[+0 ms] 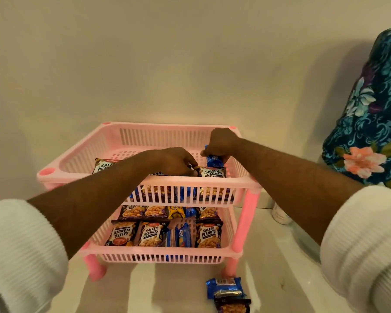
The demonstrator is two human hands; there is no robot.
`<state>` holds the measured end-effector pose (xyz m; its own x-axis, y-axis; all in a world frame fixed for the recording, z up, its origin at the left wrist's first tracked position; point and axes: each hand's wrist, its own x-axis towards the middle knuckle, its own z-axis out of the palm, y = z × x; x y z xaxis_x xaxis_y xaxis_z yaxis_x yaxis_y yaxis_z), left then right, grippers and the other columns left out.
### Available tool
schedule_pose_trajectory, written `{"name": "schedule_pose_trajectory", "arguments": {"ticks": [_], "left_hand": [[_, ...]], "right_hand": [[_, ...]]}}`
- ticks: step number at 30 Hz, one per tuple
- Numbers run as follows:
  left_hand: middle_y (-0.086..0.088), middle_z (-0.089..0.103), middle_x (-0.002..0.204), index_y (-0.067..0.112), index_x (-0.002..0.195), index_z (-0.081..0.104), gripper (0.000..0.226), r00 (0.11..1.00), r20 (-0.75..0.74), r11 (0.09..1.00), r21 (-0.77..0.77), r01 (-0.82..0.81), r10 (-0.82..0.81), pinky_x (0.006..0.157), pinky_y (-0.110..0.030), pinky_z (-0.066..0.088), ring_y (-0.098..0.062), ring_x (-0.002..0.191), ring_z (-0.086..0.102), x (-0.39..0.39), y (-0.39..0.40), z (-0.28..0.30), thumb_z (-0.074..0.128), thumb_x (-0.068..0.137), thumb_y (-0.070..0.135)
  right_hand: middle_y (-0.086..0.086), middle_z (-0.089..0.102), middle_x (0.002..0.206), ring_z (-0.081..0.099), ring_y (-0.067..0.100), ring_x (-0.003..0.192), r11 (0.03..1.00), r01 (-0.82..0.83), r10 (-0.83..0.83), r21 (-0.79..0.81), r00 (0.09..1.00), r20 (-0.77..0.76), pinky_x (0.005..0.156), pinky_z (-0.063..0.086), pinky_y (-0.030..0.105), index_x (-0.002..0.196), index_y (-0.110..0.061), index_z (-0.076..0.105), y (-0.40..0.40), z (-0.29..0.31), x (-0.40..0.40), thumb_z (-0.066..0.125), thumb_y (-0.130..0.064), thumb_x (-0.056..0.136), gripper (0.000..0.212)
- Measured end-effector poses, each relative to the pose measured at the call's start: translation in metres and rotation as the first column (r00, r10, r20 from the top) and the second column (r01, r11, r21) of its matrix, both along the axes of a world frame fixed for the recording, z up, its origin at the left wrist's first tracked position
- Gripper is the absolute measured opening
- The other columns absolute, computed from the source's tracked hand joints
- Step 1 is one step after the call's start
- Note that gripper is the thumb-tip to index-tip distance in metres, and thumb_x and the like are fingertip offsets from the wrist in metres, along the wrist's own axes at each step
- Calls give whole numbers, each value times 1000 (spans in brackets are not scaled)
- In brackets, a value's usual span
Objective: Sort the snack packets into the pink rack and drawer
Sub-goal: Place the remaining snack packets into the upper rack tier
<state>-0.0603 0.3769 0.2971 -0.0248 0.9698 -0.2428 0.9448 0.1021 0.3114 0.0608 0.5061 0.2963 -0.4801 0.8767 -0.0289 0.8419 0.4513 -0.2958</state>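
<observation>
**Two hands inside the top tray of the pink rack**

Two tiers make up the pink slotted plastic rack (215, 180), which stands on a pale striped surface against a cream wall. At the far left of the upper tray lies a dark salted-peanuts packet (104, 165). Next to it, the left hand (174, 160) reaches in from a white ribbed sleeve (20, 245), its fingers curled down onto a second peanuts packet (159, 173) near the tray's front wall; whether it pinches the packet or only presses it, I cannot tell. Right of that, a third peanuts packet (212, 172) lies flat. Just above it, the right hand (221, 142) grips a small blue biscuit packet (213, 159), fingers closed around its top, holding it over the tray's right side.

Below, the lower tray holds rows of peanuts packets with blue and yellow packets (176, 212) between them. On the surface in front of the rack's right leg lie another blue packet (225, 288) and a dark packet (233, 306), touching. At far right hangs blue floral cloth (375, 114).
</observation>
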Motion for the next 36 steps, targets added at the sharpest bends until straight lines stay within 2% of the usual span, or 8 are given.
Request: {"name": "schedule_pose_trajectory", "arguments": {"ticks": [6, 10, 13, 19, 23, 28, 33, 36], "left_hand": [[0, 55, 142, 22, 141, 53, 50, 1000, 22, 1000, 0, 14, -14, 98, -27, 39, -19, 127, 51, 13, 10, -6, 58, 95, 41], [0, 58, 140, 21, 140, 54, 48, 999, -5, 999, 13, 33, -33, 100, -31, 43, -19, 123, 55, 18, 16, -5, 59, 95, 38], [-2, 53, 145, 17, 144, 49, 54, 1000, 0, 1000, 19, 22, -22, 106, -33, 41, -20, 127, 53, 18, 15, -5, 59, 95, 38], [-2, 54, 144, 15, 141, 52, 50, 995, 84, 991, 120, -55, 45, 107, -31, 37, -19, 130, 51, 13, 0, 4, 59, 96, 36], [-1, 59, 138, 18, 131, 61, 40, 984, 160, 950, 284, -128, 85, 97, -27, 37, -18, 125, 53, 14, -22, 11, 60, 95, 35], [3, 64, 127, 20, 117, 69, 24, 952, 297, 826, 517, -227, 76, 94, -23, 32, -14, 121, 54, 32, -68, 10, 60, 95, 27], [2, 63, 110, 26, 98, 70, 14, 962, 268, 532, 809, -250, 45, 90, -24, 32, -17, 112, 51, 69, -121, -26, 61, 90, 20], [5, 58, 100, 23, 95, 69, 15, 966, 259, 456, 859, -233, 6, 82, -19, 29, -13, 104, 46, 96, -151, -68, 60, 87, 15]], "right_hand": [[-1, 55, 68, 59, 14, 53, 999, -41, 42, 18, 999, -27, 40, 49, 24, 95, -16, 51, 6, -7, 0, 82, -34, 80, 39], [4, 63, 88, 58, 19, 73, 987, -88, 76, 138, 993, 92, 65, 53, 29, 110, -8, 62, 3, -8, 3, 75, -44, 85, 46], [6, 66, 95, 55, 19, 76, 972, -120, 97, 203, 988, 122, 54, 43, 23, 111, -6, 65, -1, -5, 5, 72, -48, 86, 49], [8, 69, 114, 56, 17, 83, 966, -78, 82, 248, 997, -8, 65, 44, 27, 124, -9, 61, -9, 5, 11, 69, -47, 88, 53], [8, 68, 116, 60, 20, 92, 958, -38, 59, 286, 996, -66, 71, 47, 30, 122, -11, 59, -27, 9, 22, 68, -50, 87, 53], [4, 68, 111, 63, 21, 96, 927, 24, 59, 373, 976, -211, 76, 52, 32, 117, -18, 61, -73, 11, 54, 67, -52, 86, 46], [-6, 63, 97, 57, 12, 84, 817, 131, 142, 562, 898, -416, 70, 43, 29, 105, -25, 62, -137, -4, 97, 64, -46, 86, 29], [-8, 60, 92, 58, 13, 83, 783, 154, 207, 603, 849, -486, 72, 50, 33, 99, -26, 62, -174, -37, 126, 61, -44, 84, 23]]}}
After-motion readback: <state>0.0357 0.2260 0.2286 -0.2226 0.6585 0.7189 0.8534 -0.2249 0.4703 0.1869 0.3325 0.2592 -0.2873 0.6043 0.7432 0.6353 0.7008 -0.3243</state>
